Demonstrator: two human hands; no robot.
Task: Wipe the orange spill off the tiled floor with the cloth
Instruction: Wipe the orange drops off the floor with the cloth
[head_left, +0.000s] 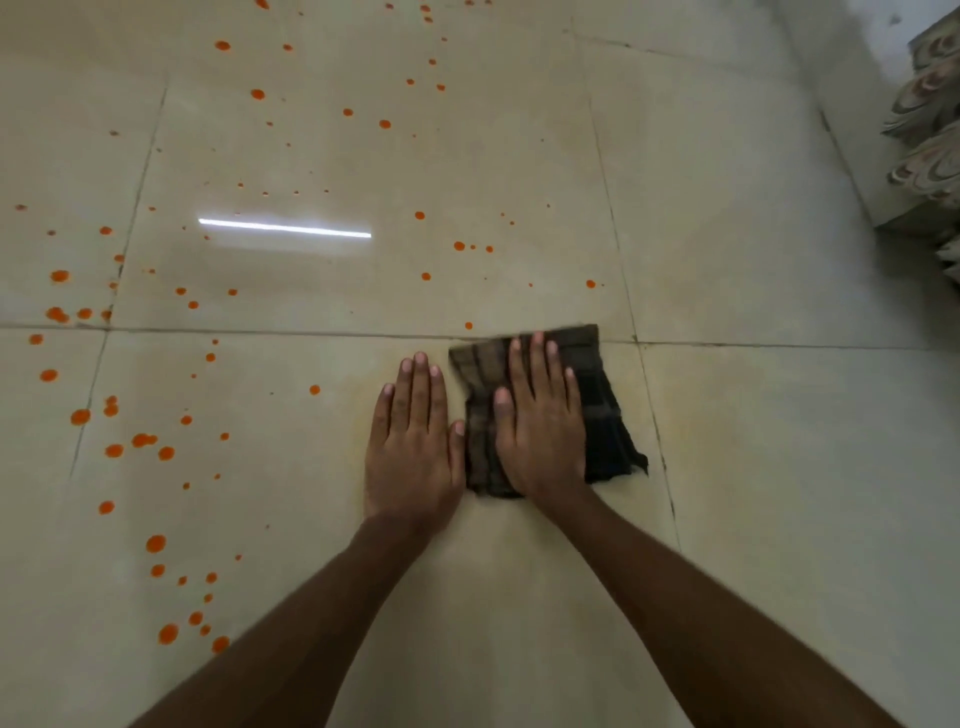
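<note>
Right hand: the right hand (540, 431) lies flat with fingers spread on the cloth (545, 410), pressing it to the floor just right of the frame's centre.
Left hand: the left hand (413, 447) is flat on bare tile, fingers together, thumb touching the cloth's left edge; it grips nothing.
Cloth: dark, plaid, folded, its top edge lying on a grout line (260, 330).
Spill: orange drops (156, 543) scatter over the left half and the top of the frame, thickest down the left edge; the nearest one (468, 326) sits just above the cloth's upper left corner.
Floor: the glossy beige tiled floor (779, 467) around the hands looks free of drops (a faint yellowish smear may remain).
Doing it well: judging from this, most of the spill is left. Keep the palm's weight even, sweep leftward in overlapping passes, gather drops inward so they don't streak, and refold to a clean face once it soaks.
Corner: patterned fabric (930, 130) at upper right.
Writing: none readable anywhere.
</note>
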